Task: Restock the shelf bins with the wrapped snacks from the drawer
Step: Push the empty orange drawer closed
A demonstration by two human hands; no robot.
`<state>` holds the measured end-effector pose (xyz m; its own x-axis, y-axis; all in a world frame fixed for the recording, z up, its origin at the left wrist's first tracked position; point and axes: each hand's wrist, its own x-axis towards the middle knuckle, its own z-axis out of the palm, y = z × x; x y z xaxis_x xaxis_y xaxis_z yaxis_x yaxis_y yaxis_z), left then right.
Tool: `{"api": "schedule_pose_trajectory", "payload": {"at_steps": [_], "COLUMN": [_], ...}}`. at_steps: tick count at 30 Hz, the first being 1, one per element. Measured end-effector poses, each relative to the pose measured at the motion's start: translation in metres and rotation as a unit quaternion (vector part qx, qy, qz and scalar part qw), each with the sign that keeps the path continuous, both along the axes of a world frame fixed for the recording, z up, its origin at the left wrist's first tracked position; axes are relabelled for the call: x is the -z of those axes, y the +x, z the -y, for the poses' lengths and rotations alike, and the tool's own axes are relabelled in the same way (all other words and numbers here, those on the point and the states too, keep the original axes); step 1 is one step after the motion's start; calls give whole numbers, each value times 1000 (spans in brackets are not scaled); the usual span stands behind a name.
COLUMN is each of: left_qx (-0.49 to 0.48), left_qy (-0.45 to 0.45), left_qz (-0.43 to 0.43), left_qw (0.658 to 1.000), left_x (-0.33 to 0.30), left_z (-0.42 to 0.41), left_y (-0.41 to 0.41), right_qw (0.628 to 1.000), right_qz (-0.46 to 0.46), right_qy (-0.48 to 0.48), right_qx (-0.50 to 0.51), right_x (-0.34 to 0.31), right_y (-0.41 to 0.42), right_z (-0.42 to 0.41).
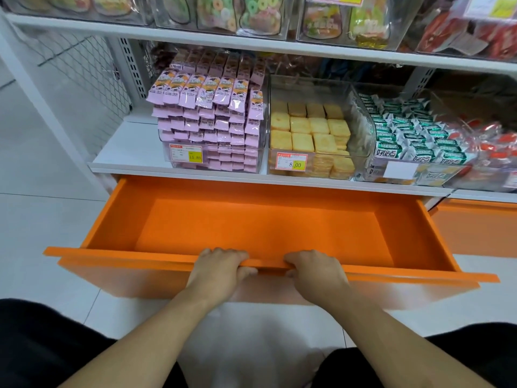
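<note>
Dark-clad legs [47, 345] are being seen at the bottom corners of the view, with pale floor tiles [260, 340] between them, and two bare forearms are being stretched forward from there. Beyond them, the white shelf unit [134, 152] is being filled across its width by rows of clear bins, and the orange drawer [265, 228] beneath the lower shelf is being held pulled out, its floor and walls showing bare orange. On the shelf just above the drawer, the left bin [212, 161] is being packed to overflowing with pink wrapped snacks [207, 93], the middle bin [361, 119] is being occupied by stacked square yellow crackers [307, 135], and the bin to the right is being heaped with green-and-white packets [411, 141]; red-wrapped pieces [492, 141] are being glimpsed at the far right. The drawer's front edge is being gripped by the left hand [221, 267], fingers curled over the top lip, and just beside it by the right hand [316, 273], clenched on the same lip in the same way. Small price labels [186, 154] are being displayed on the bin fronts.
</note>
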<state>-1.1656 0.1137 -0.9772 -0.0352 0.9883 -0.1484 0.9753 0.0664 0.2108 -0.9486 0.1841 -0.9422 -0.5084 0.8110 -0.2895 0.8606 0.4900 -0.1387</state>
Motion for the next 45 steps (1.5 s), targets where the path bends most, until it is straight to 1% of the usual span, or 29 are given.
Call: {"api": "schedule_pose_trajectory", "payload": {"at_steps": [6,9,12,15,17,19,20,24,27,30,32,33,35,40,45], "left_qx": [-8,-19,-42,-70,-88,-94,-95,-114,-128,-166,-185,-184,-177,-172,-172], "left_qy": [23,18,23,81,125,158,161,118,90,-4,-74,-92,-100,-83,-69], "left_qz": [1,-12,7,48,71,65,60,44,29,-12,-19,-19,-19,-37,-10], "left_qw": [1000,1000,999,993,986,981,981,986,987,986,980,978,979,981,983], "left_x": [0,2,-1,-2,-6,-8,-8,-3,5,13,18,20,23,27,25], "left_z": [-24,-39,-48,-40,-29,-18,-13,3,8,6,6,6,6,-6,-27], "left_y": [-5,-8,-6,-1,3,6,7,2,-5,-7,-6,-4,-2,-13,-25], "right_qw": [1000,999,998,997,996,991,990,987,981,974,974,975,978,982,981], "right_qz": [-25,-32,-15,25,16,-6,-11,13,8,2,18,24,35,57,41], "right_qy": [9,35,65,71,75,98,104,24,3,-37,-53,-53,-43,-5,-11], "right_qx": [13,17,10,20,54,87,99,157,192,223,220,214,199,181,188], "right_x": [8,12,17,12,4,-2,-3,-1,9,23,32,36,44,54,56], "right_y": [-5,-9,-13,-12,-8,-4,-2,9,23,34,36,36,34,41,45], "right_z": [-26,-37,-45,-41,-31,-19,-13,1,1,-5,-7,-7,-8,-24,-50]}}
